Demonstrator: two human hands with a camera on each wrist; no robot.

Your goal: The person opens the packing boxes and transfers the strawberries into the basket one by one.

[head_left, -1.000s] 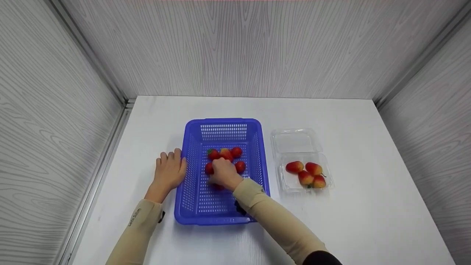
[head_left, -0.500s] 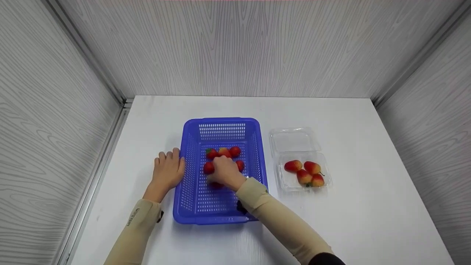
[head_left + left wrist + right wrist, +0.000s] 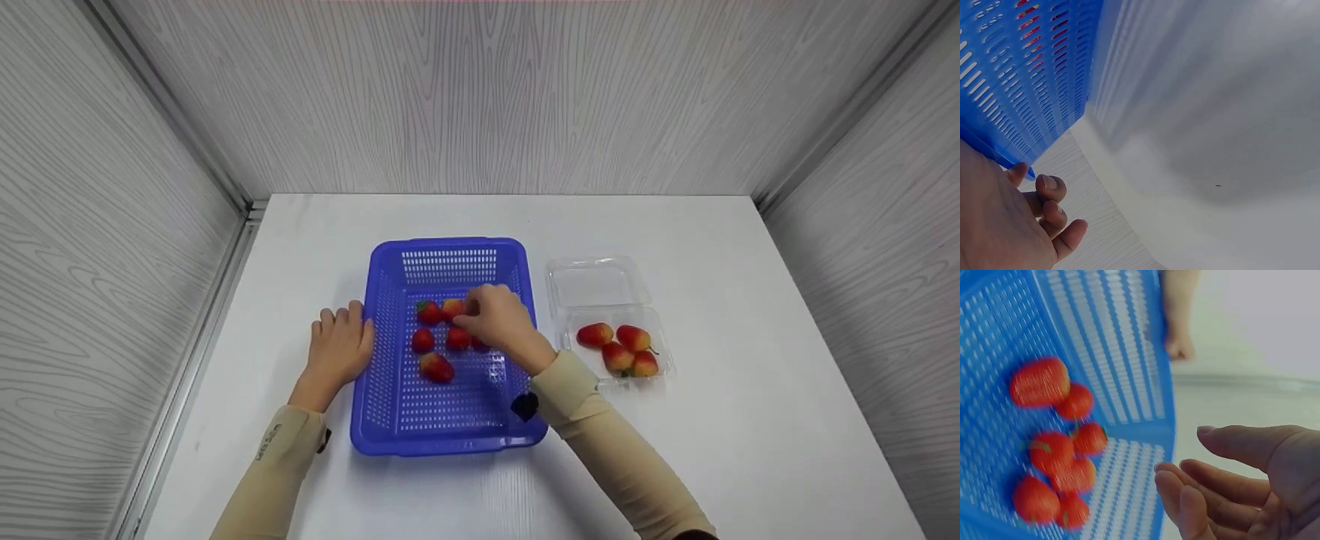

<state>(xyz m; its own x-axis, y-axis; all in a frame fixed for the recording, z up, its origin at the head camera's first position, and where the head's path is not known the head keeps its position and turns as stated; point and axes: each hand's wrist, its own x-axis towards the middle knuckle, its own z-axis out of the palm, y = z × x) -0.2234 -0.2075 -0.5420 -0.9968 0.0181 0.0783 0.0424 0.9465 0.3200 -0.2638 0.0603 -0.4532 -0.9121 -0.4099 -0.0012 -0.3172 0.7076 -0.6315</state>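
Observation:
In the head view, a blue perforated basket [image 3: 450, 442] holds several red fruits, one a strawberry [image 3: 429, 312] with a green top. An elongated red-and-yellow fruit [image 3: 436, 368] lies nearest me in it. My right hand [image 3: 499, 319] hovers over the basket's right half and hides part of the fruit there. The right wrist view shows this hand [image 3: 1241, 489] with thumb and relaxed fingers apart, nothing between them. My left hand [image 3: 341, 349] rests against the basket's left rim. Its loosely bent fingers [image 3: 1053, 188] touch the rim's edge in the left wrist view.
A clear hinged plastic box [image 3: 664, 322] stands right of the basket with its lid [image 3: 596, 285] folded back. Several red-and-yellow fruits [image 3: 617, 356] lie in it. Pale wood-grain panels [image 3: 510, 97] enclose the white table [image 3: 720, 300] at the back and sides.
My right hand has lifted from the middle of the basket and moved right and away from me, uncovering the elongated fruit and a round red one. The left hand has stayed at the rim.

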